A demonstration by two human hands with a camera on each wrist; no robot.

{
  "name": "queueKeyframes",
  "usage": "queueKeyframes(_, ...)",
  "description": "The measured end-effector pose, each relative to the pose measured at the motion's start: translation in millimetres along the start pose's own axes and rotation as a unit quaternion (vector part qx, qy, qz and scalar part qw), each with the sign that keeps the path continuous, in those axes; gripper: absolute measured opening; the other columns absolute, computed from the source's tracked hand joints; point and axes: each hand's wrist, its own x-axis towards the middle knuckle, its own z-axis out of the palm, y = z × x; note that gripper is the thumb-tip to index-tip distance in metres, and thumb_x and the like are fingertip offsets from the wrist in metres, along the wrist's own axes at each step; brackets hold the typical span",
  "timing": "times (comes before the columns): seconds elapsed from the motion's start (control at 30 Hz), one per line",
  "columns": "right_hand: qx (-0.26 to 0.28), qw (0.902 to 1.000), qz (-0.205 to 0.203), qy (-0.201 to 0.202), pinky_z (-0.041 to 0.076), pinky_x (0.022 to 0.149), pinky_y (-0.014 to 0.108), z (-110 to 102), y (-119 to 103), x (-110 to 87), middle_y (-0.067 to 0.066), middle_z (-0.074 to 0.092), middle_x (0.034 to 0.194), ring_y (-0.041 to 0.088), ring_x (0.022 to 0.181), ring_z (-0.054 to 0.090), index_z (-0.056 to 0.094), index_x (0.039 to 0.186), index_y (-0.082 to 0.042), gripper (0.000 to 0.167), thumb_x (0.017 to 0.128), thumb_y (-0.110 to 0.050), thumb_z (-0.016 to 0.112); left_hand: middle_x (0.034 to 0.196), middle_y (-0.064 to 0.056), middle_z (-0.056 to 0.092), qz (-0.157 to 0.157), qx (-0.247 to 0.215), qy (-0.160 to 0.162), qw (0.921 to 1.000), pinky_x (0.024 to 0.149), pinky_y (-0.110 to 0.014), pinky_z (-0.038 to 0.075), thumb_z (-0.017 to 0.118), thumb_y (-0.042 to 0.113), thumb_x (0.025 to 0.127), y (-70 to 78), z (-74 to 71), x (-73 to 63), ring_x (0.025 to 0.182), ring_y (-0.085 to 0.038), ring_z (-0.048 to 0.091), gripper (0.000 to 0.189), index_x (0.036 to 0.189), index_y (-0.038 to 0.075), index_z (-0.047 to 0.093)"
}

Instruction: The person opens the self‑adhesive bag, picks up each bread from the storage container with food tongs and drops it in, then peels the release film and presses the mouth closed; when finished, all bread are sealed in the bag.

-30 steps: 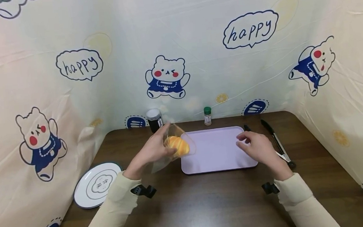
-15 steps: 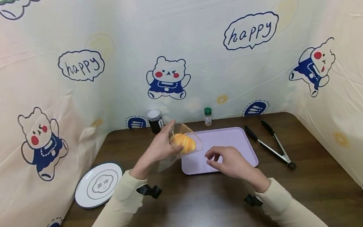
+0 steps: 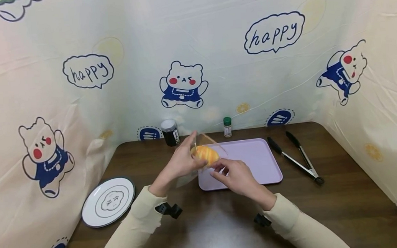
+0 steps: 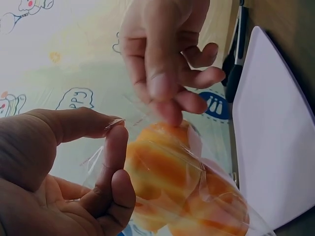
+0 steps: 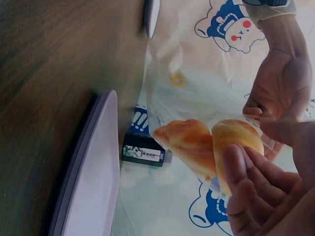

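Observation:
A clear plastic bag [image 4: 194,169] holds at least two golden bread rolls [image 5: 189,142]; in the head view a yellow-orange roll [image 3: 205,154] shows through the film. My left hand [image 3: 183,159] pinches the bag's edge between thumb and index finger, holding it above the table's left-centre. From the right, my right hand [image 3: 234,175] reaches to the bag, fingers loosely bent. Its fingertips [image 5: 234,160] lie against the nearer roll in the right wrist view; whether film lies between, I cannot tell. Beneath and behind the hands is a lilac tray [image 3: 256,162].
Black-handled metal tongs [image 3: 301,159] lie spread at the tray's right. At the back stand a dark jar with a grey lid [image 3: 170,133] and a green-capped spice bottle [image 3: 227,127]. A white plate [image 3: 93,204] sits at the left edge of the brown table [image 3: 205,227].
My right hand has moved left from above the tray's right side to the bag, uncovering the tongs. My left hand has shifted slightly right with the bag of bread rolls.

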Motion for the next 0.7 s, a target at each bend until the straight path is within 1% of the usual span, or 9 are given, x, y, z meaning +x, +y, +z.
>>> queueKeyframes(0.1,0.017,0.9994,0.011,0.029,0.05,0.063,0.021,2.1,-2.2,1.7,-0.01,0.074,0.084,0.001,0.068,0.062,0.075,0.095,-0.018,0.014,0.089,-0.031,0.075,0.165,-0.017,0.024,-0.004,-0.006,0.001,1.0,0.101,-0.048,0.051,0.081,0.022,0.08,1.3,1.4,0.3,0.127,-0.034,0.055,0.102,0.16,0.009,0.018)
queueKeyframes(0.13,0.02,0.999,0.015,0.038,0.05,0.062,0.02,2.8,-2.6,2.5,-0.01,0.074,0.084,0.001,0.068,0.062,0.076,0.094,-0.019,0.014,0.089,-0.032,0.075,0.165,-0.016,0.024,-0.005,-0.004,0.001,1.0,0.105,-0.048,0.049,0.081,0.022,0.08,1.7,2.0,0.5,0.13,-0.034,0.053,0.102,0.16,0.009,0.019)
queueKeyframes(0.2,0.021,0.9982,0.014,0.054,0.049,0.06,0.02,3.8,-3.4,3.9,-0.01,0.075,0.082,0.0,0.067,0.061,0.076,0.092,-0.019,0.012,0.089,-0.031,0.076,0.166,-0.015,0.023,-0.008,-0.009,-0.002,0.9999,0.108,-0.05,0.046,0.081,0.023,0.08,2.6,3.2,0.8,0.131,-0.034,0.051,0.103,0.16,0.01,0.018)
queueKeyframes(0.3,0.017,0.9969,0.011,0.076,0.048,0.058,0.02,5.6,-3.5,5.9,-0.009,0.075,0.079,0.0,0.065,0.06,0.076,0.089,-0.019,0.011,0.088,-0.029,0.077,0.166,-0.013,0.021,-0.018,-0.015,-0.006,0.9997,0.114,-0.054,0.039,0.082,0.023,0.079,3.8,5.1,1.5,0.143,-0.037,0.04,0.104,0.161,0.014,0.017)
queueKeyframes(0.33,0.015,0.9965,0.01,0.081,0.047,0.058,0.02,6.2,-3.2,6.4,-0.009,0.074,0.078,0.0,0.065,0.06,0.076,0.088,-0.018,0.011,0.087,-0.029,0.077,0.167,-0.013,0.021,-0.021,-0.017,-0.006,0.9996,0.114,-0.055,0.038,0.082,0.023,0.079,4.3,5.7,1.6,0.146,-0.038,0.036,0.105,0.161,0.014,0.017)
queueKeyframes(0.43,0.016,0.9954,0.006,0.094,0.047,0.058,0.02,7.1,-3.3,7.5,-0.008,0.074,0.075,0.001,0.064,0.061,0.077,0.086,-0.018,0.009,0.086,-0.027,0.078,0.166,-0.013,0.022,-0.025,-0.023,-0.004,0.9994,0.114,-0.057,0.037,0.083,0.022,0.078,5.5,7.0,1.9,0.147,-0.039,0.033,0.105,0.161,0.016,0.018)
queueKeyframes(0.63,0.015,0.9945,-0.005,0.104,0.047,0.059,0.021,9.1,-1.6,9.8,-0.009,0.073,0.072,0.002,0.064,0.062,0.075,0.084,-0.018,0.008,0.088,-0.025,0.077,0.166,-0.014,0.023,-0.02,-0.025,-0.001,0.9995,0.111,-0.054,0.042,0.082,0.019,0.079,6.3,8.6,2.1,0.146,-0.038,0.036,0.104,0.16,0.015,0.019)
queueKeyframes(0.67,0.012,0.9944,-0.009,0.105,0.047,0.059,0.022,9.3,-0.8,10.1,-0.009,0.073,0.072,0.002,0.065,0.063,0.075,0.084,-0.019,0.008,0.088,-0.025,0.076,0.166,-0.014,0.023,-0.02,-0.026,-0.001,0.9995,0.109,-0.052,0.044,0.082,0.02,0.079,6.5,8.5,1.9,0.144,-0.038,0.039,0.103,0.16,0.015,0.019)
queueKeyframes(0.7,0.009,0.9942,-0.014,0.107,0.047,0.06,0.022,9.0,-0.2,10.1,-0.009,0.072,0.073,0.003,0.065,0.063,0.074,0.084,-0.019,0.008,0.089,-0.025,0.076,0.166,-0.014,0.023,-0.022,-0.028,0.0,0.9994,0.107,-0.051,0.047,0.082,0.02,0.079,6.5,8.3,1.9,0.14,-0.038,0.044,0.103,0.16,0.015,0.019)
